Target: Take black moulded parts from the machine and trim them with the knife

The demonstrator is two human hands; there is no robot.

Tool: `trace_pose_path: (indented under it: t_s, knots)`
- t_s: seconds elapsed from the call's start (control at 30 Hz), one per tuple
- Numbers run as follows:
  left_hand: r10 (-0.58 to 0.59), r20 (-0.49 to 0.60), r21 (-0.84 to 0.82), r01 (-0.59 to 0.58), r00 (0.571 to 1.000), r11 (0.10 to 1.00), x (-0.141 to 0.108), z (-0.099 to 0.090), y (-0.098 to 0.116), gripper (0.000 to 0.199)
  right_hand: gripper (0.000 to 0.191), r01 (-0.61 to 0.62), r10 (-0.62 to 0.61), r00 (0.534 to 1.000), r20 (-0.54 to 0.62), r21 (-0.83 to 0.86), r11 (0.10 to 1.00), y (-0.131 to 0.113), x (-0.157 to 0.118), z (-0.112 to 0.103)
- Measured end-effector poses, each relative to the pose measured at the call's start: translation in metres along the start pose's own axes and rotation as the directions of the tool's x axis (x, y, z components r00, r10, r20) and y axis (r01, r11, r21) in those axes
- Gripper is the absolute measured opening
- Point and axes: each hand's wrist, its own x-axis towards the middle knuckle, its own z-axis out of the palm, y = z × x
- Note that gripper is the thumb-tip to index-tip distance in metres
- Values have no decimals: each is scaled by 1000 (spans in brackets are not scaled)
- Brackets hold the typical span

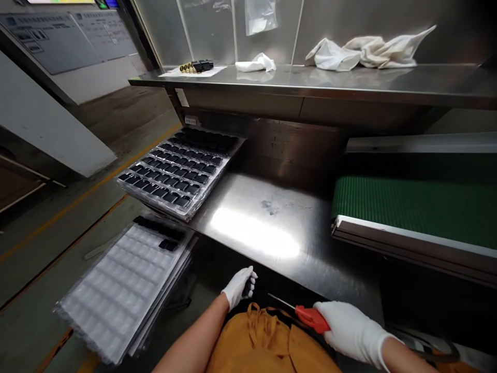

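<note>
My left hand (237,288), in a white glove, is closed around a small black part (247,287) near my lap. My right hand (347,327), also white-gloved, grips the red handle of a tool (312,318). The tool's thin metal shaft points left toward my left hand, without touching it. At the left of the steel table (267,207) lies a clear plastic tray (186,210) filled with rows of black parts. Lower left, a stack of plastic trays (116,295) has mostly bare pockets on top, with black parts along its far end.
A green conveyor belt (415,202) runs off to the right. Above the table, a steel shelf (291,85) carries white cloths (334,56) and a paper sheet (215,72) with black and brass-coloured parts (197,66). Glare brightens the table's middle.
</note>
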Motion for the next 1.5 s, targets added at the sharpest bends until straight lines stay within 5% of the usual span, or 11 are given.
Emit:
trace_pose_path:
  t_s: [0.33, 0.6, 0.8, 1.0, 1.17, 1.37, 1.5]
  knots:
    - [27, -73, -31, -30, 997, 999, 15, 8, -13, 37, 19, -5, 4, 1000, -26, -30, 1000, -16, 2, -3]
    - [52, -116, 272, -19, 992, 962, 16, 8, -23, 8, 21, -35, 34, 999, -25, -35, 999, -7, 11, 0]
    - [304, -71, 698, -171, 950, 696, 15, -3, -18, 39, 22, -44, 48, 997, 59, -64, 997, -9, 10, -4]
    - [280, 134, 837, -259, 951, 482, 6, -13, -18, 57, 24, -24, 31, 995, 97, -75, 997, -16, 18, -11]
    - [244, 184, 828, -283, 952, 483, 9, -17, -23, 67, 25, -42, 52, 991, 119, -86, 995, -14, 22, -14]
    - [188, 55, 835, -149, 981, 530, 0, -43, -21, 32, 23, -40, 46, 991, 126, -49, 998, -14, 22, -7]
    - [197, 37, 840, -137, 980, 525, -8, -47, -9, 32, 21, -2, 7, 993, 117, -38, 999, -15, 23, 1]
